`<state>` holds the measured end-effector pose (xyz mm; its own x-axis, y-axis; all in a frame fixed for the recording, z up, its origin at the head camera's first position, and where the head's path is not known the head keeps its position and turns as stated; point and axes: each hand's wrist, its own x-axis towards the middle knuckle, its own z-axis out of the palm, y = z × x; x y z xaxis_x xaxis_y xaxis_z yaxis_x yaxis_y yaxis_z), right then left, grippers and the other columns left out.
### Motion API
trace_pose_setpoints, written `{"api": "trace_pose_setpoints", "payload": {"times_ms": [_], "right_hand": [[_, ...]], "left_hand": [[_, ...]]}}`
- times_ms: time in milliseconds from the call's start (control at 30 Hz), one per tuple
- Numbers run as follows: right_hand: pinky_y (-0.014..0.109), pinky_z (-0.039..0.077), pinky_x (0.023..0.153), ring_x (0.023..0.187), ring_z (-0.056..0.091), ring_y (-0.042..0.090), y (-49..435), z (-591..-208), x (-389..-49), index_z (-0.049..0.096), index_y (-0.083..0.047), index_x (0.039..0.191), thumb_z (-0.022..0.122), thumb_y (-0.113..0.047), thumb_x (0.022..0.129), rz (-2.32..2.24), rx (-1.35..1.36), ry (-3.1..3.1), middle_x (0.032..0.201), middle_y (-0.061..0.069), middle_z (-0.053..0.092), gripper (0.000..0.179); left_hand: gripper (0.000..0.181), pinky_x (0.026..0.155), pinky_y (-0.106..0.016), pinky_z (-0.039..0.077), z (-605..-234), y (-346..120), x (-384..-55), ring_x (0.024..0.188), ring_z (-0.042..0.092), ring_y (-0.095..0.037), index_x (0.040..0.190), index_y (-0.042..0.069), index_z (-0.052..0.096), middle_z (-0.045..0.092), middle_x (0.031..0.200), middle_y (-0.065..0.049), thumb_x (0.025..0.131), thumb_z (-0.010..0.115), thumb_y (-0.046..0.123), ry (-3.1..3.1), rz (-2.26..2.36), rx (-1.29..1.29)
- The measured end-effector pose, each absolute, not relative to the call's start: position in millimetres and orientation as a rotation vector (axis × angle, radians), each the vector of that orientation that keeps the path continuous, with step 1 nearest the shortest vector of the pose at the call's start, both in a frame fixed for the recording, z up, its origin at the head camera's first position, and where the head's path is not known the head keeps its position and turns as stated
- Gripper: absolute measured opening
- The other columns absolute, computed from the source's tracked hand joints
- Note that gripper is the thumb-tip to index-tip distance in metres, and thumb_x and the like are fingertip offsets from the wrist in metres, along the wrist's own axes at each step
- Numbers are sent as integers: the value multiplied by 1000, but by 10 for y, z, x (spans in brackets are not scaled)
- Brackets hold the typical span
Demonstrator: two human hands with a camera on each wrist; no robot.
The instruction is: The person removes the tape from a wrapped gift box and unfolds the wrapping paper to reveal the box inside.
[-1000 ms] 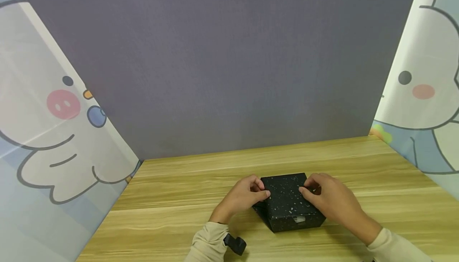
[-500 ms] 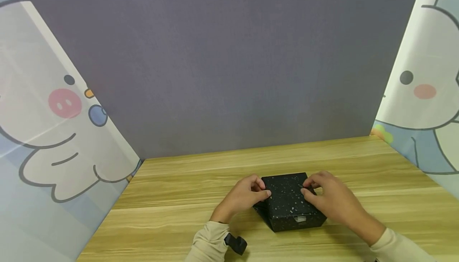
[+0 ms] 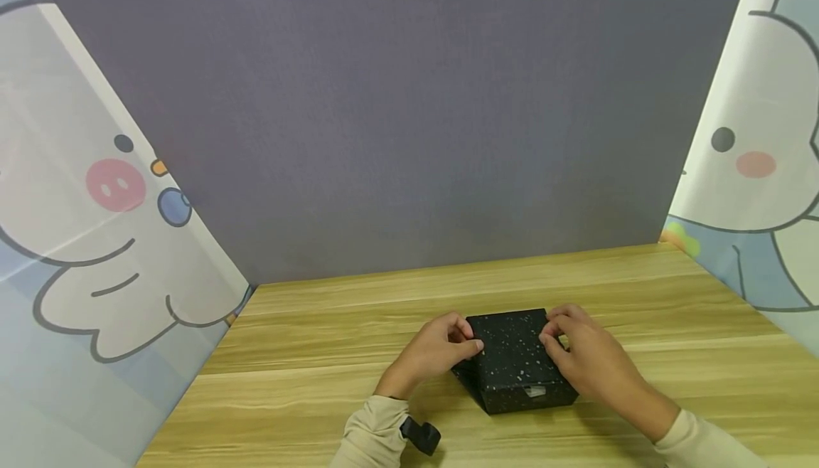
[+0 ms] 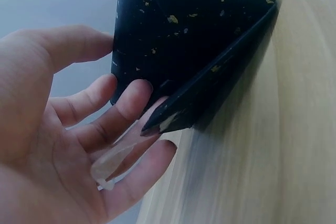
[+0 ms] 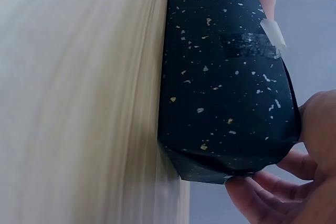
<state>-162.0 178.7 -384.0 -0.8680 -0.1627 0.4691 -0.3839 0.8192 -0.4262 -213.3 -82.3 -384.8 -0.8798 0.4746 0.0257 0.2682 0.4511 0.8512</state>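
Note:
A box wrapped in black paper with white and gold flecks (image 3: pixel 515 354) lies on the wooden table. My left hand (image 3: pixel 435 347) holds its left end, thumb on the top edge and fingers against the end. In the left wrist view a loose triangular paper flap (image 4: pixel 215 72) sticks out there, with a strip of clear tape (image 4: pixel 107 166) by my fingers. My right hand (image 3: pixel 591 354) grips the right end, thumb at the top edge and fingertips on the folded paper (image 5: pixel 226 163). Another tape piece (image 5: pixel 273 32) sits on the side facing me, one end lifted.
The wood-grain tabletop (image 3: pixel 307 375) extends around the box. Behind it rises a grey panel (image 3: pixel 397 119), and cartoon-printed curtains (image 3: pixel 115 276) flank both sides. A black strap (image 3: pixel 419 435) is on my left wrist.
My right fingers have shifted slightly along the box's right end, and the paper at its near right corner sits a little further in. My left hand and the box stay in place.

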Motion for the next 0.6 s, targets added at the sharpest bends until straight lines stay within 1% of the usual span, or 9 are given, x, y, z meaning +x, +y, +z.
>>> {"api": "trace_pose_setpoints", "payload": {"times_ms": [67, 133, 233, 367, 500, 600], "right_hand": [[33, 53, 67, 81, 65, 14, 1796, -3843, -1621, 66, -19, 83, 71, -8, 91, 764, 408, -2587, 117, 10, 62, 14], [33, 53, 67, 82, 65, 15, 1809, -3843, -1624, 67, -18, 84, 70, -8, 92, 819, 404, -2591, 118, 11, 62, 14], [34, 54, 70, 89, 66, 20, 1831, -3844, -1634, 68, -16, 84, 69, -7, 94, 919, 392, -2587, 119, 11, 62, 13], [35, 56, 72, 96, 66, 25, 1842, -3850, -1652, 69, -14, 83, 69, -7, 94, 1014, 409, -2547, 118, 12, 63, 13], [32, 57, 72, 98, 65, 26, 1828, -3868, -1666, 69, -15, 81, 69, -7, 95, 1067, 437, -2509, 116, 12, 65, 16], [32, 57, 72, 102, 65, 30, 1815, -3876, -1666, 67, -15, 80, 68, -8, 96, 1107, 435, -2497, 116, 12, 65, 18]], "left_hand": [[26, 60, -31, 43, -3846, -808, -2129, 73, 54, -13, 94, 17, 59, 59, 84, 3, 93, 72, 39, 2517, 1380, 640], [31, 60, -31, 44, -3842, -787, -2124, 72, 54, -13, 93, 18, 58, 59, 84, 3, 91, 73, 45, 2548, 1364, 635], [37, 59, -32, 44, -3838, -768, -2118, 70, 54, -14, 93, 17, 58, 59, 83, 3, 88, 75, 50, 2581, 1346, 621], [40, 61, -33, 45, -3825, -785, -2115, 72, 55, -15, 97, 15, 56, 59, 86, 2, 86, 78, 47, 2592, 1335, 570], [42, 66, -36, 46, -3803, -832, -2120, 79, 57, -18, 103, 14, 54, 60, 92, 0, 85, 80, 42, 2583, 1342, 517], [43, 68, -37, 46, -3784, -864, -2122, 81, 57, -20, 107, 12, 53, 59, 95, -2, 86, 80, 39, 2558, 1348, 504]]}}
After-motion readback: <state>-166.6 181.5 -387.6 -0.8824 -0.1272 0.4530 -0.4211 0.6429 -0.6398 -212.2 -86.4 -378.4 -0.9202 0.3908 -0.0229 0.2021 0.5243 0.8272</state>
